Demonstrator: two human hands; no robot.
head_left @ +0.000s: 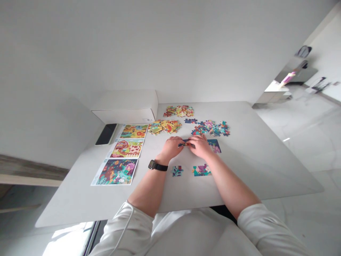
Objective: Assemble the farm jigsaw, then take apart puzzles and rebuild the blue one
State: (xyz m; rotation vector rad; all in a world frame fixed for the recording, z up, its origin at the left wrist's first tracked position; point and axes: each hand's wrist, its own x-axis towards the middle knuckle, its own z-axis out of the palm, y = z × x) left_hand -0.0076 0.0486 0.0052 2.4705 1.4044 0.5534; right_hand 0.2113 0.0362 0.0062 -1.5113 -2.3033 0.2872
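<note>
At a white table [239, 167], I leaned over a small cluster of dark blue jigsaw pieces [185, 143], with my left hand [170, 147] and right hand [199, 146] curled in from either side, neither one spread flat. My fingers [192, 142] met over the cluster, which sat between my palms; from the head camera, I could not tell whether they pinched it or only pressed on it. A black wristwatch [154, 165] circled my left wrist, and my white sleeves [266, 222] stopped short of my bare forearms.

Just beside my right hand lay a joined puzzle section in blue and pink [214, 145]. Closer to me, a small teal section [177, 171] and a wider floral section [201, 170] lay apart on the tabletop. Beyond my hands were a heap of loose blue and pink pieces [211, 128], a heap of yellow and red pieces [163, 127], and a second yellow and red heap [178, 111] farther back.

Three printed picture sheets [134, 131] ran in a line down the table's left side, near a white box [125, 106] and a dark flat device, possibly a phone [106, 134].
</note>
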